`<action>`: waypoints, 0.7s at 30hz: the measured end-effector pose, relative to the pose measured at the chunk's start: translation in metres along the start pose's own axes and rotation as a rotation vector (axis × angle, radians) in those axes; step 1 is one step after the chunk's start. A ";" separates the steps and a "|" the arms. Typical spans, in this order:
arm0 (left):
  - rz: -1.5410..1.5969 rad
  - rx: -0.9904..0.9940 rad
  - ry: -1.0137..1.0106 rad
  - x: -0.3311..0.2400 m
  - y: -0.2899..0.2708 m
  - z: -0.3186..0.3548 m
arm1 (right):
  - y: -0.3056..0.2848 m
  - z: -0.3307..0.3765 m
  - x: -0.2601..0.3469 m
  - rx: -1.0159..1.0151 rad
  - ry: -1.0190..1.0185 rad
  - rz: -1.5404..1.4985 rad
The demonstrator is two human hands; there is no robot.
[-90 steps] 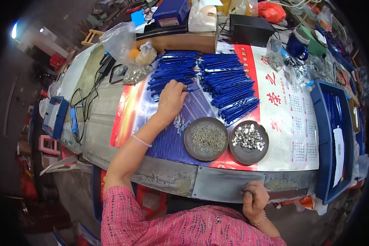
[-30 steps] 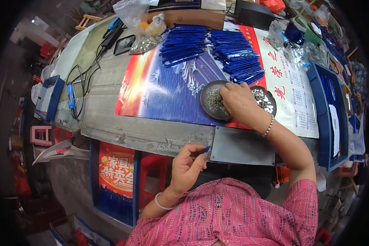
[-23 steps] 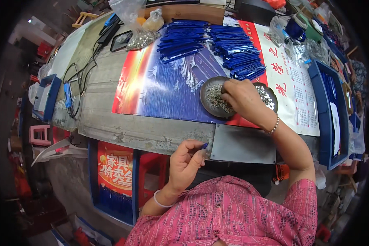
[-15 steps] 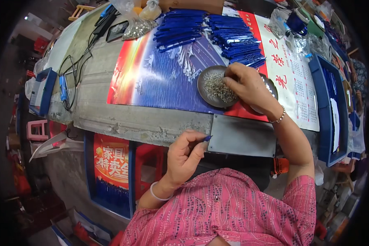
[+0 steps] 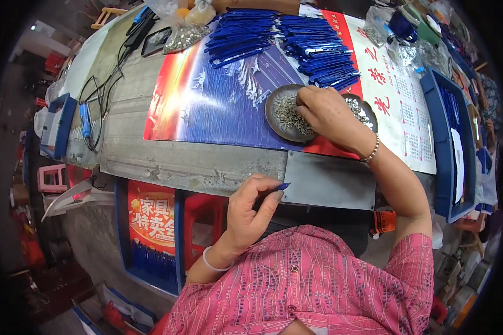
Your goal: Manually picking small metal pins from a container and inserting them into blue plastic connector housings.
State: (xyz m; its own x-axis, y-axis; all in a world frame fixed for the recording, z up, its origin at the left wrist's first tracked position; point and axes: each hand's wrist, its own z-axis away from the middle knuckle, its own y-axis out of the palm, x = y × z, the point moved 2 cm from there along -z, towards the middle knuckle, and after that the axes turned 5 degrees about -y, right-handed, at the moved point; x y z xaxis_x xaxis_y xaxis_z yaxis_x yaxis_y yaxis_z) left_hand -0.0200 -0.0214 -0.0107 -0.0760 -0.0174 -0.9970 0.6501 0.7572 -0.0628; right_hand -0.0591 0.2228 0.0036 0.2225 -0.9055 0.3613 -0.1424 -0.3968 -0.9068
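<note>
My left hand [image 5: 247,207] is above the near table edge, thumb and forefinger pinching a small blue pointed piece [image 5: 285,186]; the rest of it is hidden by my fingers. At the round dark dish [image 5: 271,109], my right hand [image 5: 336,117] reaches in with its fingers drawn together. Small silvery metal pins [image 5: 290,114] fill that dish. Whatever my right fingertips hold is hidden among the pins. Partly behind my right hand stands a second dish [image 5: 374,116] with shiny flat silver bits [image 5: 356,107].
Bundles of long blue strips [image 5: 243,34] lie at the back on a printed poster [image 5: 207,106]. A grey plate [image 5: 329,180] sits at the near edge. Blue trays [image 5: 438,145] flank the table; a blue-handled tool with a cable [image 5: 85,119] lies left. Metal pieces fill a bag [image 5: 184,38].
My right fingers have shifted a little left over the pins, uncovering more of the second dish. My left hand keeps its pinch, and the blue piece sticks out slightly more.
</note>
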 end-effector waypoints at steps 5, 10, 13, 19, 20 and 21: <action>0.014 0.019 -0.019 0.002 0.001 0.000 | -0.006 0.002 0.003 -0.075 0.023 -0.114; 0.016 0.036 -0.040 0.003 0.003 -0.002 | -0.008 0.001 0.000 -0.122 0.062 -0.185; 0.034 0.042 -0.030 0.002 0.003 -0.002 | -0.015 0.001 0.002 -0.116 0.121 -0.267; 0.003 0.035 -0.001 -0.001 0.004 -0.002 | -0.018 0.007 -0.010 -0.102 0.271 -0.632; 0.004 0.036 -0.002 0.000 0.004 -0.003 | -0.024 0.010 -0.008 -0.098 0.334 -0.806; 0.001 0.041 0.009 0.000 0.004 -0.002 | -0.026 0.011 -0.005 -0.093 0.395 -0.982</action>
State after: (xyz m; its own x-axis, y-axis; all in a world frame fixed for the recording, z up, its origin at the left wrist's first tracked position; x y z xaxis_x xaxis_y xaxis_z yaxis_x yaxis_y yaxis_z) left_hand -0.0191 -0.0167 -0.0107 -0.0815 -0.0107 -0.9966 0.6809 0.7296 -0.0635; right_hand -0.0463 0.2398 0.0233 -0.0465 -0.1596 0.9861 -0.1475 -0.9752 -0.1648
